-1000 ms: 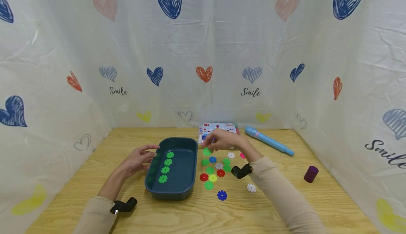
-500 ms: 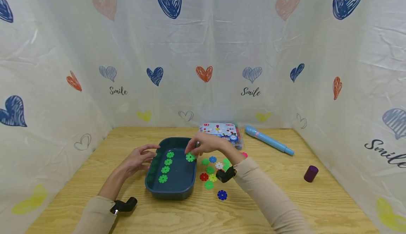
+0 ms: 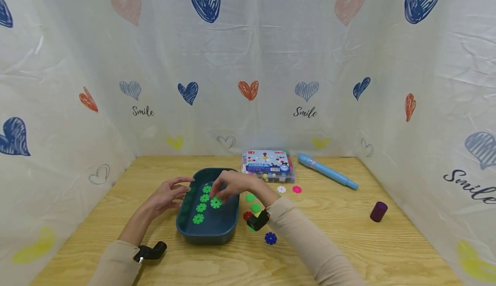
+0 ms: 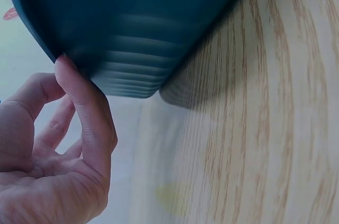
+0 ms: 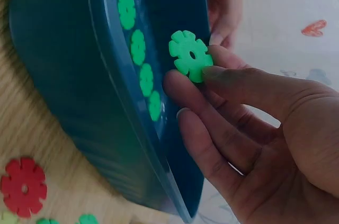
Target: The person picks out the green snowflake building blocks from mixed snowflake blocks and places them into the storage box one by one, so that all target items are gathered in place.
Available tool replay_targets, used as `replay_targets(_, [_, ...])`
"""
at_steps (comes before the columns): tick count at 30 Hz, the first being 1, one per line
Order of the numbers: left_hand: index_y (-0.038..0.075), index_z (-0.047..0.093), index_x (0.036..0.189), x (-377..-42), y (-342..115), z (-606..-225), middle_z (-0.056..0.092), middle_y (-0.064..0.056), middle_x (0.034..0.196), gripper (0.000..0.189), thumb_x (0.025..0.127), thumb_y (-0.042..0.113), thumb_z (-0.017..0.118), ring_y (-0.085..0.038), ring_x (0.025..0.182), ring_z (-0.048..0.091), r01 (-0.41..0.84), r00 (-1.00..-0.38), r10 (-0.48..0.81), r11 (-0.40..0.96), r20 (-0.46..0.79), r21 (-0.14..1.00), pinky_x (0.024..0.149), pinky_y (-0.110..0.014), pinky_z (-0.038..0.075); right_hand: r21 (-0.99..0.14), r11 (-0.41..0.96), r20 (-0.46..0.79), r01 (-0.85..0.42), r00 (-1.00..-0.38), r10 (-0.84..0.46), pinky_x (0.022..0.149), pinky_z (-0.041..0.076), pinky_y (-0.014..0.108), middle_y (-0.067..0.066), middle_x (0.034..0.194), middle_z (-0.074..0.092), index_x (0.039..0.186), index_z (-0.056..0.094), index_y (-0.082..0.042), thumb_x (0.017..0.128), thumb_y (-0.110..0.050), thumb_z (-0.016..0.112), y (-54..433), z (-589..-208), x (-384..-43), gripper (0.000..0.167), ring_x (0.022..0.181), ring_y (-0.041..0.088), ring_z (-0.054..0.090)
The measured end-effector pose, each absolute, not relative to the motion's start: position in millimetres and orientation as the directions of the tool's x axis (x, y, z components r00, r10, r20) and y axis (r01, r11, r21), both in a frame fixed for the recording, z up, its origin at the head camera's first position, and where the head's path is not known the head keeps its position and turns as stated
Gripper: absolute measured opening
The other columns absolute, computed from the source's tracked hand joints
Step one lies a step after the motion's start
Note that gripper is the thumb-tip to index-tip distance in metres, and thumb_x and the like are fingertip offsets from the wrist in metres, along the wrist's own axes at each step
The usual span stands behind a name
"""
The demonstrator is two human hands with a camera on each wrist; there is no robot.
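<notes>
My right hand is over the dark blue tub, pinching a green notched plastic disc between thumb and fingertips. In the right wrist view, the disc is tilted, with a hole in its middle. A row of several green discs runs along the tub's left side, to the left of the held one. At the tub's left rim, my left hand holds on with bent fingers; the left wrist view shows a fingertip against the rim. Part of the tub's right rim is hidden by my right hand.
To the tub's right lie loose discs: green, dark blue, white, pink and red. Behind them are a clear-sided toy box and a light blue tube. A purple cylinder stands far right.
My right hand has carried the green disc left, from the loose discs across the tub's right rim to beside the row inside. My left hand has stayed at the left rim.
</notes>
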State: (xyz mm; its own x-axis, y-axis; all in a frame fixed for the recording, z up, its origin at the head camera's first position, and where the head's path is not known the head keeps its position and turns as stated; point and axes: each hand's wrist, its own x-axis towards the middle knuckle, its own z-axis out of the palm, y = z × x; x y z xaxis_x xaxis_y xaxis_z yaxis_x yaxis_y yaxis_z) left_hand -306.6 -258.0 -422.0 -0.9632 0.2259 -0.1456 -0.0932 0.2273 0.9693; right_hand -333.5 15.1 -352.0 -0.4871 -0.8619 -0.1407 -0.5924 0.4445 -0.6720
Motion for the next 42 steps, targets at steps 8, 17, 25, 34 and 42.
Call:
replay_targets(8, [0.009,0.045,0.144,-306.4,-259.2,-419.8,0.062,-0.008,0.120,0.048,0.100,0.024,0.057,-0.018,0.091,0.066,-0.086,-0.958,0.252,0.210,-0.139,0.974,0.070,-0.028,0.058,-0.678,0.456,-0.186,-0.577,-0.465,-0.865,0.072,0.060,0.032,0.007,0.095,0.073,0.109,0.073,-0.002,0.094,-0.002,0.061,-7.1,-360.0,-331.6,0.019,0.082,0.028,0.074])
replay_targets(17, [0.008,0.042,0.145,-305.5,-258.9,-416.8,0.063,-0.003,0.116,0.054,0.098,0.028,0.060,-0.016,0.091,0.066,-0.077,-0.952,0.277,0.203,-0.132,0.976,0.070,-0.028,0.058,-0.693,0.500,-0.278,-0.520,-0.447,-0.850,0.071,0.059,0.027,0.004,0.089,0.071,0.104,0.072,-0.003,0.094,0.000,0.061,-29.8,-366.2,-329.1,0.015,0.079,0.020,0.074])
replay_targets(25, [0.008,0.042,0.145,-305.6,-259.5,-416.4,0.062,-0.007,0.121,0.054,0.098,0.029,0.059,-0.018,0.095,0.065,-0.076,-0.954,0.267,0.228,-0.137,0.971,0.072,-0.030,0.059,-0.710,0.526,-0.361,-0.469,-0.399,-0.843,0.071,0.059,0.027,0.005,0.087,0.069,0.103,0.069,-0.001,0.094,0.002,0.060,-45.3,-370.3,-324.9,0.014,0.076,0.019,0.072])
replay_targets(34, [0.007,0.042,0.145,-305.8,-260.1,-418.3,0.053,-0.020,0.135,0.054,0.099,0.029,0.059,-0.017,0.096,0.067,-0.064,-0.954,0.275,0.213,-0.123,0.975,0.074,-0.033,0.059,-0.658,0.577,-0.432,-0.484,-0.386,-0.815,0.071,0.059,0.029,0.002,0.089,0.069,0.102,0.069,-0.004,0.094,-0.001,0.061,-54.7,-371.9,-318.2,0.012,0.078,0.021,0.073])
replay_targets(42, [0.007,0.041,0.145,-306.8,-261.0,-419.2,0.060,-0.011,0.126,0.054,0.099,0.029,0.058,-0.016,0.095,0.067,-0.067,-0.951,0.282,0.206,-0.125,0.976,0.074,-0.033,0.059,-0.623,0.617,-0.461,-0.480,-0.413,-0.786,0.070,0.059,0.029,0.000,0.090,0.067,0.096,0.070,-0.008,0.094,-0.002,0.062,-59.8,-368.5,-316.1,0.011,0.076,0.018,0.073])
